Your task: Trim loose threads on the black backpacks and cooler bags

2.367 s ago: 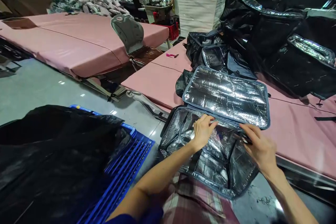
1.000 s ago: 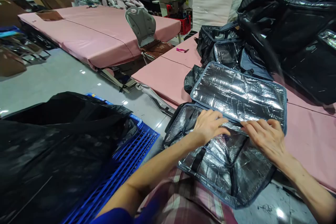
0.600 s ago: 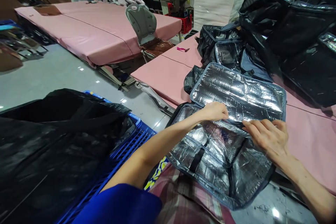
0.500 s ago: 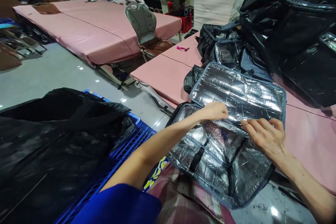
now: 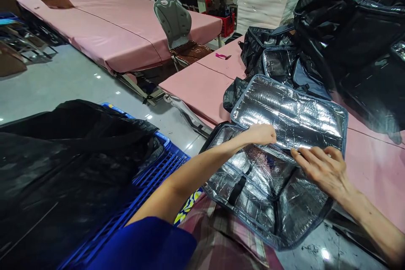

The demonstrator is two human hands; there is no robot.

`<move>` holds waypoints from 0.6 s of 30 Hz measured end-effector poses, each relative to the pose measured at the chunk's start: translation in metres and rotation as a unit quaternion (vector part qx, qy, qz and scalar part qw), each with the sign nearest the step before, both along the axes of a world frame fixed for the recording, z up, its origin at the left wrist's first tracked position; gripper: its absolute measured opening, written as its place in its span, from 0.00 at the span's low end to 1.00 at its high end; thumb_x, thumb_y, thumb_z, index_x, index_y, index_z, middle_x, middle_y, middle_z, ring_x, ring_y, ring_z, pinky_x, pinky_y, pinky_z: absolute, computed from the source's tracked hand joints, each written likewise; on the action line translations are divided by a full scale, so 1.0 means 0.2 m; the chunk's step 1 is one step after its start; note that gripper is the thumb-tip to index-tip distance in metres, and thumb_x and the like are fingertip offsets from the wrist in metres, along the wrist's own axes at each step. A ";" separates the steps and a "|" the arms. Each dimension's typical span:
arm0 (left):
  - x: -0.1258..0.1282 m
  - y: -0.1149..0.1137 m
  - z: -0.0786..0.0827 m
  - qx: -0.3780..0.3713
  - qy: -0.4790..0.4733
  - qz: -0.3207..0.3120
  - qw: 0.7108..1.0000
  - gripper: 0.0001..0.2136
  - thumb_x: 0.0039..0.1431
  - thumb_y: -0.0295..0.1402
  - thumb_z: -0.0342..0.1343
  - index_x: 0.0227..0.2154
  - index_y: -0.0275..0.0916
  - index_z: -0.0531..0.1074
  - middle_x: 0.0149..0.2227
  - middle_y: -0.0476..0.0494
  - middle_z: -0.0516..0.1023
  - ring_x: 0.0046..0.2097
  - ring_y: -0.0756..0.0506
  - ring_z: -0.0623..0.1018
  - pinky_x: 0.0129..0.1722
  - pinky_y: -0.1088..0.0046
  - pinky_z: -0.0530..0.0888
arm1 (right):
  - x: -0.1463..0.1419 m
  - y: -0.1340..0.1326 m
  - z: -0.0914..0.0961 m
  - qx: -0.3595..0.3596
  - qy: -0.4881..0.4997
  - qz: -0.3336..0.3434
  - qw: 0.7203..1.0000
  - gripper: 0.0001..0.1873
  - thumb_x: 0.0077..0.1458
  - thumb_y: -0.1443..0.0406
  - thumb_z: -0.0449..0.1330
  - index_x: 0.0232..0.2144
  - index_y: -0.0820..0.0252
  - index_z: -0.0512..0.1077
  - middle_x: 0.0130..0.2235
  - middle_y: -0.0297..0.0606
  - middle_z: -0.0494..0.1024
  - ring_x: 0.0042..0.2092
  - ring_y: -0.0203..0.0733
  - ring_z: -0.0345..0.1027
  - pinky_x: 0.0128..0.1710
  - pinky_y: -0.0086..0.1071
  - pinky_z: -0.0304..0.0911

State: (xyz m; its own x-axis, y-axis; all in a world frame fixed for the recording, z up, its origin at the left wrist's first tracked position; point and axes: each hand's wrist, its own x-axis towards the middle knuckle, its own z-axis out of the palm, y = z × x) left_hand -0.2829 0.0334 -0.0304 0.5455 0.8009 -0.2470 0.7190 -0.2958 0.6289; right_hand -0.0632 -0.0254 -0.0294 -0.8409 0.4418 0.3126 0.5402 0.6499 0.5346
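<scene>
Crate [image 5: 164, 139] of blue plastic stands at left under a black bag [image 5: 60, 168], perhaps keeping it off the floor [image 5: 60, 74]. Next, a silver-lined bag [image 5: 257, 200] juts off the pink surface [image 5: 196, 86] over plaid cloth [image 5: 218, 236], black strap [image 5: 236, 190] inside. The left hand [image 5: 264, 133], curled into a fist, seems to grip its seam [image 5: 282, 150]; its lid [image 5: 297, 112] lies back, propped by the surface. The right hand [image 5: 322, 168] pinches the same seam, likely so 2 grips hold it taut. Farther right, dark bags [image 5: 344, 42] are heaped.

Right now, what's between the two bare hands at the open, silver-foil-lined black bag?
In the head view, a short stretch of seam where the rectangular silver-foil lid joins the bag.
</scene>
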 end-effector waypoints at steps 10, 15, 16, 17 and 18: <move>-0.02 0.00 -0.02 -0.015 0.002 -0.001 1.000 0.10 0.55 0.33 0.50 0.31 0.38 0.77 0.30 0.46 0.76 0.31 0.49 0.70 0.32 0.72 0.63 | 0.06 0.18 -0.04 -0.285 0.170 0.031 0.943 0.11 0.62 0.59 0.50 0.39 0.56 0.69 0.31 0.35 0.75 0.30 0.36 0.63 0.35 0.35 0.49; -0.02 0.00 -0.02 -0.017 0.003 -0.006 1.000 0.11 0.56 0.34 0.50 0.32 0.38 0.76 0.31 0.46 0.76 0.32 0.50 0.70 0.33 0.72 0.62 | 0.08 0.20 -0.02 -0.314 0.162 0.028 0.935 0.10 0.61 0.59 0.51 0.39 0.55 0.69 0.31 0.34 0.75 0.31 0.36 0.63 0.37 0.36 0.50; -0.02 0.00 -0.02 -0.017 0.001 -0.005 1.000 0.11 0.56 0.34 0.50 0.32 0.38 0.76 0.31 0.46 0.76 0.32 0.50 0.70 0.33 0.72 0.62 | 0.09 0.20 -0.02 -0.319 0.158 0.030 0.934 0.10 0.61 0.58 0.51 0.39 0.54 0.69 0.31 0.33 0.74 0.31 0.36 0.63 0.37 0.36 0.50; -0.02 0.00 -0.02 -0.017 0.001 -0.004 1.000 0.10 0.55 0.34 0.50 0.32 0.38 0.77 0.31 0.46 0.76 0.31 0.50 0.70 0.32 0.72 0.62 | 0.09 0.21 -0.02 -0.322 0.154 0.032 0.934 0.10 0.61 0.58 0.51 0.39 0.54 0.69 0.31 0.33 0.74 0.31 0.36 0.63 0.37 0.35 0.50; -0.02 -0.01 -0.02 -0.016 -0.001 -0.003 1.000 0.10 0.55 0.33 0.50 0.31 0.38 0.77 0.31 0.47 0.76 0.31 0.50 0.70 0.32 0.72 0.62 | 0.09 0.22 -0.02 -0.323 0.151 0.033 0.934 0.10 0.61 0.58 0.51 0.39 0.54 0.69 0.31 0.33 0.74 0.31 0.36 0.63 0.36 0.35 0.50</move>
